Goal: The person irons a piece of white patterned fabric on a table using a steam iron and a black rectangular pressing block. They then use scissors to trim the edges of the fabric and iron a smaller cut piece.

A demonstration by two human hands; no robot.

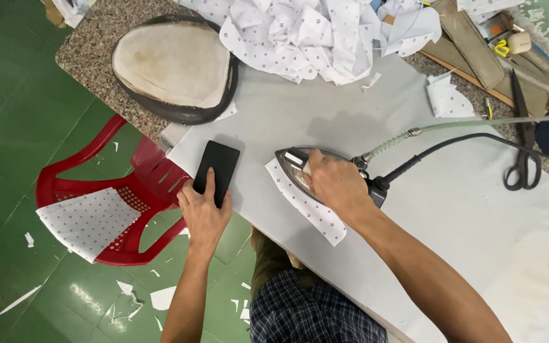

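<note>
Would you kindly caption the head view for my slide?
Right hand presses iron on dotted strip; left hand holds black block.

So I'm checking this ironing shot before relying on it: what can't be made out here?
All in the head view:
- Iron: the right hand covers its handle and top.
- Spotted strip: the part under the iron is hidden.
- Black block: the left hand covers its near end; what it is stays unclear.
- Scissors: a dark thing at the right edge is cut off beside them.

Single head-worn view, looking steeply down, close over the grey pressing table (452, 209), green floor (7, 127) at left
</note>
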